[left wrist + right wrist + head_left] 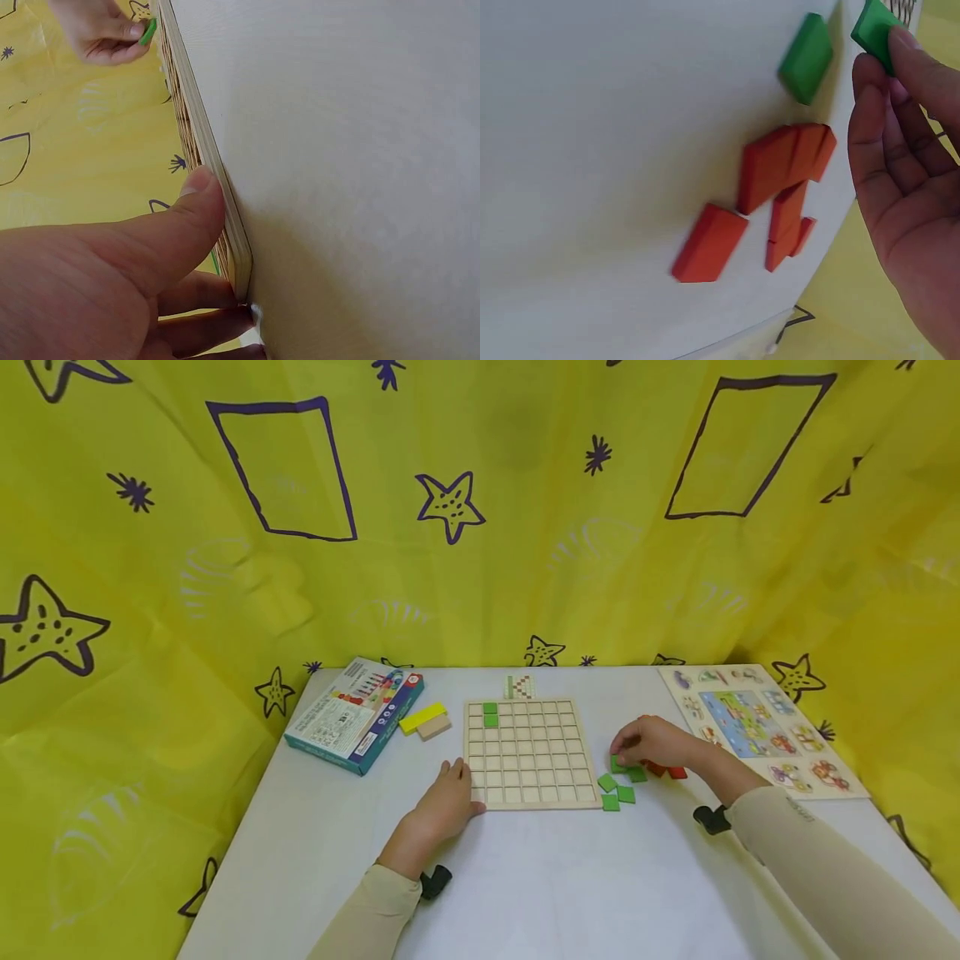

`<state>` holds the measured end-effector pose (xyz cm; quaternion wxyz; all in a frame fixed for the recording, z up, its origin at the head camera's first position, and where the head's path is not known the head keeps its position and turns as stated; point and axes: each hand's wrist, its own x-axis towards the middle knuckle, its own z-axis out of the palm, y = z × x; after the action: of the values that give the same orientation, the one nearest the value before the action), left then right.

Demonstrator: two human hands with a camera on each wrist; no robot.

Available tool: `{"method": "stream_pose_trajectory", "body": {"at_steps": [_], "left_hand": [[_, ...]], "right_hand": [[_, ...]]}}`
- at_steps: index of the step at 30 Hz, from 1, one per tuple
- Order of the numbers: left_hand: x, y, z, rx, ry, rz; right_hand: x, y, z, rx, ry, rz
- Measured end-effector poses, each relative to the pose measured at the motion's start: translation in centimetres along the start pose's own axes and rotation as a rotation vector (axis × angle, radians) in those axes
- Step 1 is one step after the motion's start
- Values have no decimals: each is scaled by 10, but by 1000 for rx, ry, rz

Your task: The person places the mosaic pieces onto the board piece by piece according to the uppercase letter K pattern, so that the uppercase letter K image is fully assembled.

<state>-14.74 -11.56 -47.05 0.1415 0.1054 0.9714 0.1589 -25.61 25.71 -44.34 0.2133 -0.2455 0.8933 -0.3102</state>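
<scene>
Right of the wooden grid board (532, 753), the right hand (651, 742) pinches a green tile (876, 28) at its fingertips, above loose green tiles (618, 788) and red tiles (776, 196) on the white table (570, 877). Left hand (447, 797) rests on the board's near-left corner, thumb straight along its edge, fingers loosely curled. Two green tiles (490, 714) fill the board's far-left cells; other cells lie open. Bare table lies between board and near edge.

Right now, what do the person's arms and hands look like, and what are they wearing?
Both hands are bare: no gloves or rings show. The left hand and right hand come out of long beige sleeves that end at the wrists. A small black device sits under the left wrist, and another under the right.
</scene>
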Motion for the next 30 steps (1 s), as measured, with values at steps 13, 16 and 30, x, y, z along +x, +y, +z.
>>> {"method": "stream_pose_trajectory", "body": {"at_steps": [13, 16, 30], "left_hand": [[-1, 0, -1, 8, 0, -12], [-1, 0, -2, 11, -3, -17], [-1, 2, -3, 12, -18, -18]], "right_hand": [[51, -40, -23, 17, 94, 30], [62, -52, -23, 32, 106, 19], [113, -91, 1, 98, 49, -76]]}}
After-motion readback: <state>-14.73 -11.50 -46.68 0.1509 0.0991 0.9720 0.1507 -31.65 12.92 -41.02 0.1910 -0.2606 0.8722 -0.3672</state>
